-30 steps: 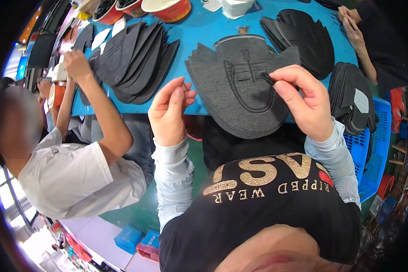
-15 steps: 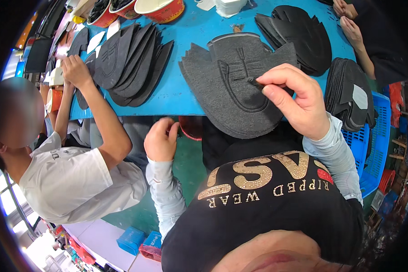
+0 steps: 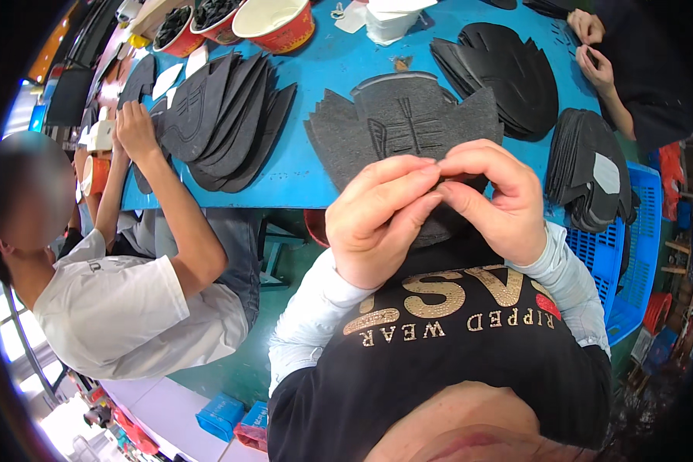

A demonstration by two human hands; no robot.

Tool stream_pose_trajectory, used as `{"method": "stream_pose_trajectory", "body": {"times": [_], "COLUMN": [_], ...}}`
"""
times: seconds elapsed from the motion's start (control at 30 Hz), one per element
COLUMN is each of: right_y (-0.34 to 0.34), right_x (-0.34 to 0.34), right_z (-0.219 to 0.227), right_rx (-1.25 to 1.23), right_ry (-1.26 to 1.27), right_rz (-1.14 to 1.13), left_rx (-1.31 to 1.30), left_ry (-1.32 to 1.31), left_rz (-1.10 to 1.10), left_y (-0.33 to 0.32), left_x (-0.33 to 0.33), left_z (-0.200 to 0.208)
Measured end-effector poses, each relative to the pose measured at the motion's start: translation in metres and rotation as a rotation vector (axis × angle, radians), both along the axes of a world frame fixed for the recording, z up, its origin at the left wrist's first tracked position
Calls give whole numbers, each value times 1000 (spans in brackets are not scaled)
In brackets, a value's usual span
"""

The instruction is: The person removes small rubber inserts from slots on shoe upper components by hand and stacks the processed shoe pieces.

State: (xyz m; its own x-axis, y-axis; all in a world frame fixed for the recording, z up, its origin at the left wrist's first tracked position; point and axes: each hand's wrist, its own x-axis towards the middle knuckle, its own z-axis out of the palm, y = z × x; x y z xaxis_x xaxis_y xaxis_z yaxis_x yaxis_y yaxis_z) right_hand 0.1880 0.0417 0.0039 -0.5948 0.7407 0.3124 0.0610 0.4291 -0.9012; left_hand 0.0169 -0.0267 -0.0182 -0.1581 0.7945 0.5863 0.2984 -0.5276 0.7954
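My left hand (image 3: 381, 215) and my right hand (image 3: 500, 200) meet in front of my chest, thumbs and forefingers pinched tip to tip. Half a second ago a small black piece was in the right pinch; the fingers hide it now. Below and behind my hands lies a dark grey felt-like padded sheet (image 3: 339, 142) with jagged upper corners and stitched lines across its middle. It lies on top of the blue table (image 3: 300, 185) and hangs over the near edge. My hands cover its lower part.
Stacks of similar dark pieces lie left (image 3: 231, 115), far right (image 3: 508, 77) and near right (image 3: 581, 165). Red tubs (image 3: 277, 35) line the back left, near white pieces (image 3: 393, 23). A co-worker (image 3: 142, 308) sits left; another's hands (image 3: 593, 46) are far right. A blue crate (image 3: 639, 254) stands right.
My left hand has come up and right from beside the table edge to meet my right hand. The right hand has tilted a little, and the small black piece has gone from sight.
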Motion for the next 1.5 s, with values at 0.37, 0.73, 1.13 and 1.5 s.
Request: {"method": "stream_pose_trajectory", "body": {"times": [0.37,0.73,1.13,1.5], "right_y": [-4,-3,60,68], "right_x": [5,21,1,2], "right_z": [-9,-1,-12,-17], "right_rx": [-97,-372,565,528], "right_ry": [148,59,-423,-478], "right_rz": [61,102,29,84], "left_rx": [-25,146,-88,-122], "left_ry": [-34,408,575,663], "left_rz": [-49,103,150,143], "left_y": [1,5,7,14], "left_x": [-4,-19,-35,-31], "left_z": [-1,1,-9,-2]}}
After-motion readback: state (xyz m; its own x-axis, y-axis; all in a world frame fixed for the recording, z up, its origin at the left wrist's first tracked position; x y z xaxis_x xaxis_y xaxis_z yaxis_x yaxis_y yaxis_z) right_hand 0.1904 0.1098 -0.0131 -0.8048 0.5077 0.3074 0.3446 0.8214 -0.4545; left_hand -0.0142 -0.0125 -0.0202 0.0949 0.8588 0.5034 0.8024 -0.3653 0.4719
